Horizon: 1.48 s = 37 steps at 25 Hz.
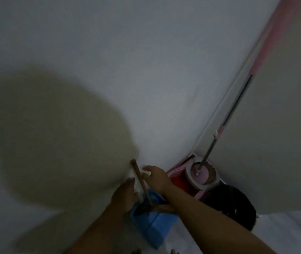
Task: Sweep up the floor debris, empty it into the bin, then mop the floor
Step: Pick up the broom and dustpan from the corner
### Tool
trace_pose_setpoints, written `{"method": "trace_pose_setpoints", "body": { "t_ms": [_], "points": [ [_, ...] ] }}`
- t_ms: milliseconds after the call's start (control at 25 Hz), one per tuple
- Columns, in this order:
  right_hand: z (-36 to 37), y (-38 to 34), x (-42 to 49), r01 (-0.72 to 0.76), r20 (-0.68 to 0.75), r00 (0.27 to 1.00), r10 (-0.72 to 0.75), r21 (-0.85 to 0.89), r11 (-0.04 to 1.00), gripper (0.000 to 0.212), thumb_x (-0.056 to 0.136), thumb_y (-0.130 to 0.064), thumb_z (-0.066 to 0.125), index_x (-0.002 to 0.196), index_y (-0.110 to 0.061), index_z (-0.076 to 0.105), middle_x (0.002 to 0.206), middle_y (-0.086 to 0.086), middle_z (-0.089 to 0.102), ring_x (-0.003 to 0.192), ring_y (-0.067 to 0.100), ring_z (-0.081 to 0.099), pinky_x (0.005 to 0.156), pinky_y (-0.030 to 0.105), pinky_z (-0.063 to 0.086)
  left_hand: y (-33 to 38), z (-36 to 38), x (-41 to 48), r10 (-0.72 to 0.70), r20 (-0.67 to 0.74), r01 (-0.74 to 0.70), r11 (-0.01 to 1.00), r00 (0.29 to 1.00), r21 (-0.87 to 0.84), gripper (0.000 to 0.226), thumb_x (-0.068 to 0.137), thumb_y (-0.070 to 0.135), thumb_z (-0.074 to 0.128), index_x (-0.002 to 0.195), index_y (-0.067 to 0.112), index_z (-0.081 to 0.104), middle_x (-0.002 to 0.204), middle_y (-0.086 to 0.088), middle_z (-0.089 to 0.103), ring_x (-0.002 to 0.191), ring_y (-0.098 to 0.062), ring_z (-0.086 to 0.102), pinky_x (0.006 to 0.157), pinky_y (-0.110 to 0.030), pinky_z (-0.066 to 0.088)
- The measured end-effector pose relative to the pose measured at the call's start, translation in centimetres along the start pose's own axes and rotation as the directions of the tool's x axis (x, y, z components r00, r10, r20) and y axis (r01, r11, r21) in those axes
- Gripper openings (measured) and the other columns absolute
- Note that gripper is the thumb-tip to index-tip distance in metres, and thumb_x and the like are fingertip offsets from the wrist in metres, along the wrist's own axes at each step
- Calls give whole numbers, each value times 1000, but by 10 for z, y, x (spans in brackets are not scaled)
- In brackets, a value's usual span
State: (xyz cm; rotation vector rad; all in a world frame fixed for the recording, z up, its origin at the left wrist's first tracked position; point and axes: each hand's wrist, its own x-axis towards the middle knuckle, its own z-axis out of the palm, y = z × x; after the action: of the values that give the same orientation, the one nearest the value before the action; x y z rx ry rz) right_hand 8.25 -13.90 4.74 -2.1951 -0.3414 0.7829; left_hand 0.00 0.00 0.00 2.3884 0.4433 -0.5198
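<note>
Blue dustpan sits against the wall corner, both hands flanking a brown stick, finger grip unclear through blur, pink mop bucket crowding right.

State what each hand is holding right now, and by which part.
Both hands are at a thin brown stick handle above the blue dustpan. The left hand and right hand flank it; blur hides whether either grip is closed.

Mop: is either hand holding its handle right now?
No. The mop leans in the corner, standing in its bucket, apart from both hands.
</note>
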Motion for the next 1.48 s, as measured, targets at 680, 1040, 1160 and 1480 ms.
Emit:
{"method": "trace_pose_setpoints", "body": {
  "t_ms": [680,1040,1160,1480],
  "points": [
    [34,13,-52,-386,257,881,397,875,292,26,92,-33,51,112,-22,63,114,13,68,96,30,69,87,41,54,-5,-10,29,-29,99,47,981,995,-187,33,94,28,56,91,-2,71,97,-17,71,94,-29,66,67,-23,40],
    [46,22,-85,-177,472,683,557,847,-501,6,93,-1,55,95,4,57,96,19,56,66,18,56,39,26,56,15,-1,39,-361,428,440,893,828,-98,40,92,29,56,113,-5,58,104,-20,63,97,-33,63,84,-35,52],
    [58,50,-101,-147,510,588,629,831,-536,19,98,0,41,81,4,50,44,15,52,45,13,49,32,18,47,17,9,39,-400,551,501,864,732,-38,26,99,18,49,97,-7,57,89,-12,56,82,-29,58,96,-40,51],
    [65,95,-161,-174,596,563,573,763,-623,25,102,-7,33,78,-4,43,63,3,36,20,9,34,24,11,28,13,54,7,-440,724,717,689,531,-107,20,99,5,42,80,0,45,76,-13,46,61,-17,46,39,-17,45]
  ]
}}
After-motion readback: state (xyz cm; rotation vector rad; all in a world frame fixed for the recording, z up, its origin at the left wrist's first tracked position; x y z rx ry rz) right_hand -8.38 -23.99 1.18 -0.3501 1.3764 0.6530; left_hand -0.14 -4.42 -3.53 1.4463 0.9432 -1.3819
